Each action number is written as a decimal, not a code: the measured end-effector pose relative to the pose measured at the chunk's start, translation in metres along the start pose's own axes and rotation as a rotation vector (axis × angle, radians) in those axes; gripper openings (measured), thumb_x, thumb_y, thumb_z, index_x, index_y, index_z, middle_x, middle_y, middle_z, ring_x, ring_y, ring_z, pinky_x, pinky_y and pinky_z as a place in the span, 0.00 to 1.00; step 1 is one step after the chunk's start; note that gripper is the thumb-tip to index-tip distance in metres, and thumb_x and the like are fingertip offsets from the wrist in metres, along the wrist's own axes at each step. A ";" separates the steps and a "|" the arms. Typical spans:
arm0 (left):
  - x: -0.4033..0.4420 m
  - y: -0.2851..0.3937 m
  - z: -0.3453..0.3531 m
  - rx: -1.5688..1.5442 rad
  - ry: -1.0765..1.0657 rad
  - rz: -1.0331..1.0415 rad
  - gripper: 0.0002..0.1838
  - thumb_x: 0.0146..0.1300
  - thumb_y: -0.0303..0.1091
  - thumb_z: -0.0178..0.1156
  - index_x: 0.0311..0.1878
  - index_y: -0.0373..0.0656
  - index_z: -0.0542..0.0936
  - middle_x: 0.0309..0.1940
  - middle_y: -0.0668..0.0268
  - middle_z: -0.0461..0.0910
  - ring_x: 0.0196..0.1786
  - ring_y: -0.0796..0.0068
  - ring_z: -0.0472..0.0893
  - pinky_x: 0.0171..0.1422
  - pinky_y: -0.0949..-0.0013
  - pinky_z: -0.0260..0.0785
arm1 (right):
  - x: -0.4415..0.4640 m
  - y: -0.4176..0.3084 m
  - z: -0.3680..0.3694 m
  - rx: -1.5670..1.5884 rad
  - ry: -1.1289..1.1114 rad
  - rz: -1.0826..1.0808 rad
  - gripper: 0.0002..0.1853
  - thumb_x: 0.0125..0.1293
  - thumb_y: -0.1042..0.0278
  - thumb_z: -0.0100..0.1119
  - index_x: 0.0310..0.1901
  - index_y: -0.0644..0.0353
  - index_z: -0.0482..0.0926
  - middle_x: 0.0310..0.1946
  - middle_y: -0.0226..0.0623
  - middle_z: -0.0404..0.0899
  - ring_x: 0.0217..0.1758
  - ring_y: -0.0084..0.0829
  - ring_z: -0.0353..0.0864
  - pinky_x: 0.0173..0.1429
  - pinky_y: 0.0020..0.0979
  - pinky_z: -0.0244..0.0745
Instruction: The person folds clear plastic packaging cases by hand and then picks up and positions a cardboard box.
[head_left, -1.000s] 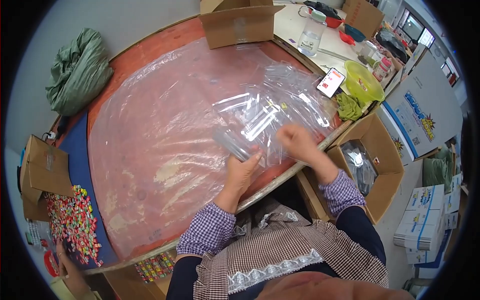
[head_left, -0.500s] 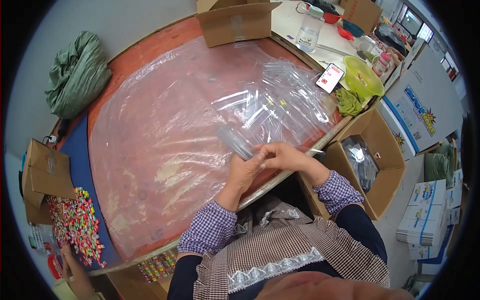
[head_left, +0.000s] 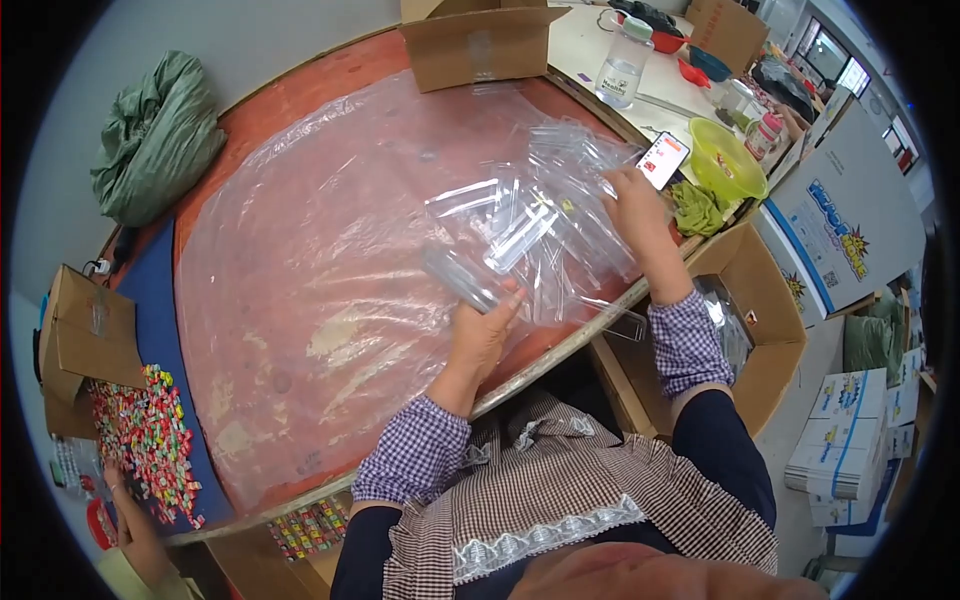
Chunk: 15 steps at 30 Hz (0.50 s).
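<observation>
The left hand (head_left: pixel 482 335) grips clear plastic pieces (head_left: pixel 460 277) over the red desk (head_left: pixel 355 68); the right hand (head_left: pixel 636 212), fingers curled (I cannot tell whether around anything), is beside the plastic pile (head_left: pixel 555 210), near a phone (head_left: pixel 664 158). 1 bottle (head_left: pixel 622 70) reads "Healthy"; a carton (head_left: pixel 830 225) bears a blurred logo.

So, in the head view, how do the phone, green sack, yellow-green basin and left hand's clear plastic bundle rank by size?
1. Green sack
2. Yellow-green basin
3. Clear plastic bundle, partly hidden by the left hand
4. Phone
</observation>
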<state>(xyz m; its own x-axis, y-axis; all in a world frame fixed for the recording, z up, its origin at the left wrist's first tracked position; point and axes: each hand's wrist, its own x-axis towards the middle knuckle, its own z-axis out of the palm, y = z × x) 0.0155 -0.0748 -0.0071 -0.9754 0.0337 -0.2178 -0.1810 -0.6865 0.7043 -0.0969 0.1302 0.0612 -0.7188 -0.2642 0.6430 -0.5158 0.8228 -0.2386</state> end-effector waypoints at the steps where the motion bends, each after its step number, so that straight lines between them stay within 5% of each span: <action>1: 0.002 0.000 -0.001 -0.002 -0.014 0.012 0.19 0.54 0.24 0.60 0.49 0.38 0.67 0.45 0.63 0.71 0.46 0.73 0.74 0.47 0.71 0.70 | 0.001 0.000 -0.001 0.078 -0.058 0.005 0.10 0.51 0.70 0.57 0.37 0.61 0.75 0.29 0.39 0.74 0.31 0.37 0.74 0.36 0.32 0.69; 4: 0.005 0.000 0.001 -0.002 -0.015 0.015 0.20 0.54 0.24 0.59 0.50 0.38 0.66 0.47 0.62 0.70 0.47 0.72 0.74 0.48 0.72 0.69 | -0.021 -0.018 -0.017 0.289 -0.449 0.038 0.17 0.51 0.67 0.59 0.44 0.60 0.73 0.36 0.43 0.72 0.38 0.41 0.74 0.40 0.33 0.69; 11: 0.007 -0.002 0.003 -0.054 -0.034 -0.029 0.20 0.55 0.23 0.57 0.50 0.38 0.65 0.47 0.62 0.70 0.47 0.72 0.74 0.47 0.72 0.70 | -0.084 -0.012 -0.036 -0.038 -0.681 0.105 0.23 0.49 0.62 0.61 0.47 0.58 0.71 0.40 0.43 0.73 0.42 0.41 0.74 0.43 0.36 0.69; 12: 0.009 -0.004 0.002 -0.046 -0.042 -0.006 0.20 0.55 0.23 0.57 0.51 0.38 0.65 0.47 0.62 0.70 0.47 0.72 0.74 0.48 0.72 0.70 | -0.092 -0.006 -0.027 -0.038 -0.692 0.119 0.23 0.49 0.62 0.61 0.47 0.58 0.71 0.40 0.43 0.73 0.42 0.41 0.74 0.43 0.36 0.69; 15: 0.009 -0.005 -0.006 -0.010 -0.028 -0.012 0.20 0.55 0.23 0.57 0.51 0.38 0.64 0.46 0.61 0.70 0.47 0.72 0.74 0.48 0.71 0.70 | -0.104 0.005 -0.005 0.163 -0.257 0.106 0.13 0.53 0.65 0.58 0.39 0.61 0.74 0.34 0.40 0.75 0.37 0.38 0.75 0.39 0.33 0.70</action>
<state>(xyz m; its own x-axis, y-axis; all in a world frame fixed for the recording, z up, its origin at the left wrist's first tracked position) 0.0079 -0.0752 -0.0165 -0.9763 0.0624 -0.2072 -0.1917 -0.6934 0.6946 -0.0224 0.1640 -0.0031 -0.8561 -0.3170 0.4082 -0.4846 0.7668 -0.4210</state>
